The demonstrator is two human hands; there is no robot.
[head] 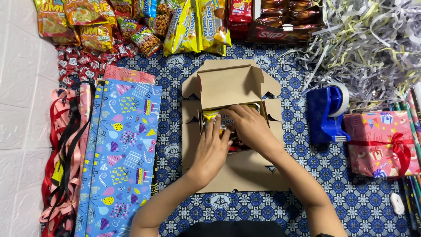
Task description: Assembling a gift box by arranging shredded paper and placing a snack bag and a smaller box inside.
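An open brown cardboard box (228, 81) lies on a blue patterned cloth, its lid flaps folded back. Both my hands reach into it. My left hand (212, 147) presses flat on a yellow snack packet (211, 116) inside the box. My right hand (250, 127) lies over the same packet from the right, fingers bent on it. Most of the box's contents are hidden under my hands.
Blue patterned wrapping paper (120, 153) and a pile of ribbons (63, 162) lie at left. Snack packets (193, 26) line the top edge. Shredded paper (368, 44), a blue tape dispenser (326, 114) and a pink wrapped gift (381, 142) sit at right.
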